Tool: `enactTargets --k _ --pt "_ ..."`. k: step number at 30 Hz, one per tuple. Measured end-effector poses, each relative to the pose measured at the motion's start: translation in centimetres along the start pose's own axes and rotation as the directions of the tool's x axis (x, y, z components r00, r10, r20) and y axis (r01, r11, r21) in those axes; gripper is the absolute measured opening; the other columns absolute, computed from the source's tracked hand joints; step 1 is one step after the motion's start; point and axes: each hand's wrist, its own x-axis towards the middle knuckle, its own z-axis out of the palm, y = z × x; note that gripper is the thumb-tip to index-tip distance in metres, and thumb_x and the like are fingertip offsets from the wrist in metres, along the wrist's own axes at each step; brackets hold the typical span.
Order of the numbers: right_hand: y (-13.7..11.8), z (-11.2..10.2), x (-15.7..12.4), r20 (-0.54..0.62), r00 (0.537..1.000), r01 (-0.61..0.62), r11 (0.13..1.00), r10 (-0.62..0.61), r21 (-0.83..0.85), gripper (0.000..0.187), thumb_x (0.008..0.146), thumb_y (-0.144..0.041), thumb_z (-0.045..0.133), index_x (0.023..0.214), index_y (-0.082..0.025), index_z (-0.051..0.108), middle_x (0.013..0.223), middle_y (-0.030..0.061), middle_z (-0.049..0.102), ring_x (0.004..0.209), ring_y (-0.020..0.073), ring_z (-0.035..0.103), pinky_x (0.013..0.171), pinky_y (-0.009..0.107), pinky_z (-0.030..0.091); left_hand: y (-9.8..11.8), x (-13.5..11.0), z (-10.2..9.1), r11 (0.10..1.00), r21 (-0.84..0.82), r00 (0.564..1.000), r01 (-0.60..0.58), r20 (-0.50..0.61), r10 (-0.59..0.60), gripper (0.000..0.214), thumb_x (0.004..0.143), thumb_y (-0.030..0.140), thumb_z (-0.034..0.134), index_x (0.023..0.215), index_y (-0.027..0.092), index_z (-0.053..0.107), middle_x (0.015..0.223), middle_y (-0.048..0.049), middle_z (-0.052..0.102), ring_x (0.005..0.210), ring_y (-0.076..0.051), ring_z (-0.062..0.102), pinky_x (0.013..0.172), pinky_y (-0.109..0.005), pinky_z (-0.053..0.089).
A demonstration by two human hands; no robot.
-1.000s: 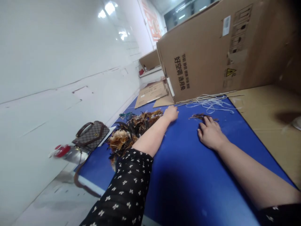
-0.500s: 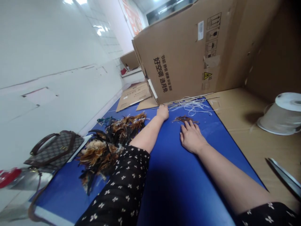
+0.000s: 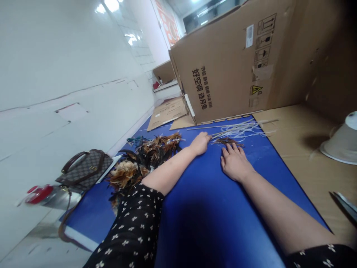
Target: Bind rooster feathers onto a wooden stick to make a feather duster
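Pinching thin sticks (image 3: 221,133) on the blue bench (image 3: 189,178) is the left hand (image 3: 200,143); the right hand (image 3: 236,163) lies open, palm down, fingertips at small brown feathers (image 3: 224,141) beside the sticks.

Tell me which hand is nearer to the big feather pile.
Left. The left hand is just right of the big feather pile; the right hand lies farther right, fingertips at the small feather bunch.

The right edge cuts off the spool (image 3: 340,143)
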Motion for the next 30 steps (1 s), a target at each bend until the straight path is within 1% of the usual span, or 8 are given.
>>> enactTargets --k 3,7,11,17,22,25,27,30 --pt "0.0 0.2 0.0 -0.016 1.000 0.003 1.000 -0.003 0.000 0.061 0.109 -0.034 0.041 0.158 -0.004 0.060 0.170 0.0262 0.046 0.161 0.0471 0.038 0.130 0.061 0.030 0.5 -1.1 -1.5 0.999 0.046 0.998 0.009 -0.068 -0.006 0.042 0.102 0.009 0.040 0.130 0.013 0.071 0.122 -0.0181 0.067 0.119 -0.030 0.058 0.107 -0.042 0.051" --pt "0.1 0.5 0.1 -0.039 0.999 0.003 1.000 -0.003 0.007 0.060 0.108 -0.035 0.042 0.157 -0.005 0.061 0.169 0.0255 0.048 0.160 0.0464 0.039 0.130 0.062 0.030 0.8 -1.3 -4.1 0.994 0.077 0.976 0.082 -0.208 -0.064 0.038 0.106 0.013 0.036 0.122 0.017 0.070 0.125 -0.0173 0.065 0.121 -0.030 0.057 0.107 -0.043 0.050" --pt "0.2 0.6 0.1 -0.020 1.000 0.009 1.000 -0.009 0.017 0.062 0.109 -0.035 0.040 0.159 -0.003 0.059 0.170 0.0268 0.046 0.160 0.0483 0.037 0.130 0.063 0.029 0.6 -1.1 -7.2 0.993 0.102 0.940 0.056 -0.341 -0.018 0.038 0.109 0.018 0.034 0.124 0.020 0.069 0.127 -0.0168 0.066 0.121 -0.030 0.058 0.108 -0.044 0.048" --pt "0.1 0.4 0.1 -0.024 1.000 0.003 1.000 -0.002 0.030 0.061 0.108 -0.035 0.041 0.157 -0.004 0.061 0.170 0.0263 0.046 0.160 0.0476 0.037 0.131 0.062 0.029 -0.2 -2.2 -11.3 0.977 0.208 0.895 0.052 -0.443 0.047 0.040 0.113 0.027 0.033 0.113 0.022 0.073 0.120 -0.0132 0.070 0.115 -0.029 0.058 0.105 -0.045 0.044" --pt "0.1 0.2 0.1 -0.029 1.000 0.009 1.000 -0.008 0.021 0.060 0.109 -0.034 0.040 0.156 -0.004 0.062 0.169 0.0263 0.048 0.159 0.0474 0.039 0.130 0.062 0.030 -1.2 -4.5 -14.0 0.956 0.260 0.859 0.138 -0.512 0.015 0.034 0.109 0.023 0.043 0.112 0.024 0.076 0.117 -0.0131 0.074 0.116 -0.031 0.060 0.106 -0.050 0.043" --pt "0.1 0.3 0.1 -0.035 0.999 0.014 1.000 -0.013 0.024 0.061 0.109 -0.034 0.040 0.156 -0.003 0.062 0.168 0.0266 0.048 0.159 0.0482 0.039 0.129 0.063 0.031 -2.8 -6.3 -15.0 0.950 0.183 0.804 0.254 -0.586 -0.102 0.034 0.103 0.014 0.048 0.114 0.024 0.079 0.115 -0.0138 0.075 0.116 -0.032 0.064 0.107 -0.053 0.046" --pt "0.2 0.4 0.2 -0.041 0.999 0.009 0.999 -0.008 0.030 0.059 0.109 -0.035 0.042 0.155 -0.004 0.064 0.169 0.0266 0.048 0.159 0.0480 0.040 0.129 0.063 0.032 -3.7 -7.7 -15.0 0.952 0.058 0.766 0.301 -0.609 -0.205 0.033 0.101 0.013 0.050 0.113 0.021 0.080 0.112 -0.0145 0.077 0.114 -0.030 0.068 0.106 -0.051 0.051" --pt "0.3 0.6 0.2 -0.091 0.996 0.023 0.999 -0.020 0.031 0.055 0.107 -0.033 0.045 0.148 -0.005 0.069 0.169 0.0265 0.047 0.157 0.0448 0.044 0.128 0.061 0.033 -3.3 -10.1 -13.6 0.928 -0.240 0.767 0.285 -0.523 -0.371 0.027 0.100 0.016 0.057 0.115 0.020 0.080 0.113 -0.0123 0.080 0.110 -0.025 0.073 0.104 -0.044 0.057"
